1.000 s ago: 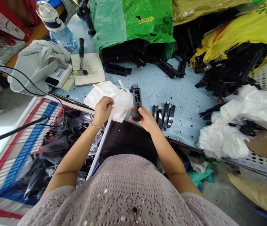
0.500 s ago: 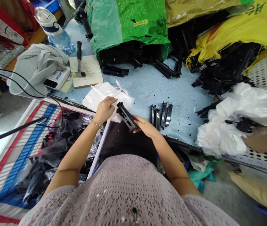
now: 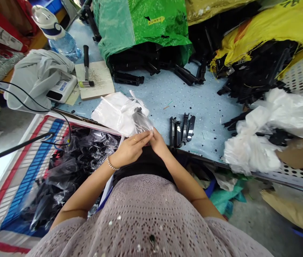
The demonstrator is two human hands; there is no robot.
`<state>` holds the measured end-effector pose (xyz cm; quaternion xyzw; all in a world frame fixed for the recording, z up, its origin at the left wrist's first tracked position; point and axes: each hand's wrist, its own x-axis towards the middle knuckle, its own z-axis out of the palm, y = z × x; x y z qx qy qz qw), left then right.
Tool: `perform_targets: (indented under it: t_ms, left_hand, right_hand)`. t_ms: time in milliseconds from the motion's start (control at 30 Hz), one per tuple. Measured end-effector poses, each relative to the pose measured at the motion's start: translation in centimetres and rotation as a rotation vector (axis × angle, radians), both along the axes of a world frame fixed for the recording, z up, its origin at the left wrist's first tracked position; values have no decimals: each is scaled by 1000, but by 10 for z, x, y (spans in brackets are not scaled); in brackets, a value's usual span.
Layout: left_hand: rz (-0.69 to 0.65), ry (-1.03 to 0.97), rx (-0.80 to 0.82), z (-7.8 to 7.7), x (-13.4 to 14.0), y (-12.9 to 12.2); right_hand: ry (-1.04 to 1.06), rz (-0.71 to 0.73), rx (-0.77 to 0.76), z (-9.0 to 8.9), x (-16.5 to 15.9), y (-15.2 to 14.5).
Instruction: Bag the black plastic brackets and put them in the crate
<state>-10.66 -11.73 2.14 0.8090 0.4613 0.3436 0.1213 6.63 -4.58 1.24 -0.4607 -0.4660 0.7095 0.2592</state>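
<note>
A black plastic part (image 3: 138, 115) now lies inside a clear plastic bag (image 3: 145, 123), just above the table's front edge. My left hand (image 3: 130, 148) is closed at the near end of this bag, fingers pressed together. Beside it, my right hand (image 3: 158, 142) pinches the same end, and the fingertips of both hands meet. Under and behind the bagged part spreads a stack of flat white plastic bags (image 3: 111, 110). To the right, several loose black plastic parts (image 3: 181, 130) lie side by side on the blue speckled table (image 3: 207, 121).
A green sack (image 3: 162, 32) and a yellow sack (image 3: 269, 32) spill black parts at the back. At left are a hammer (image 3: 86, 66) on a board, a water bottle (image 3: 57, 35) and a striped bag (image 3: 28, 178) of bagged parts. Crumpled white plastic (image 3: 258, 142) lies right.
The black part, bare in my right hand before, is now inside the clear bag. My left hand has come down and right to meet my right hand at the bag's near end.
</note>
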Motion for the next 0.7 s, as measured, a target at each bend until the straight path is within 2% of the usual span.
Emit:
perform_targets:
  t_ms: [67,100,200,267,333,367,400,467,533,600,633,667,700]
  left_hand:
    - [33,49,-39,7,2,-3]
    - [73,58,-43,14,2,-7]
    - [134,14,-74,45,-13,-32]
    - [147,-32,-182,67,-33,-58]
    - [206,-62,-375,73,-59,-81]
    - [246,-66,-494,67,-72,-89]
    - [283,-54,-617,54,-85,-93]
    - [359,39,-869,11,-103,-93]
    - [520,215,-1050,-40,-113,-84]
    - [631,293,-1086,-78,-116,-73]
    - [668,307,-1079,-88,-115,-68]
    - [686,313,-1071,-91,-112,-64]
    - [696,307,-1057,-87,-107,-59]
  right_hand:
    - [-79,26,179,10,0,-9]
    - [-64,71,212,17,0,-12]
    - [96,308,183,38,6,-19]
    - [156,514,217,51,15,-18]
    - [12,610,354,62,30,-12]
    - [-166,581,442,65,40,-7]
    - [-404,508,515,66,52,-1]
    - [-922,348,581,64,74,12]
    - [-1284,330,568,56,90,21]
    - [-1422,396,564,47,97,23]
    - [-1435,422,573,44,97,22]
    - [-1433,435,580,42,96,21]
    - [-1421,443,580,41,94,19]
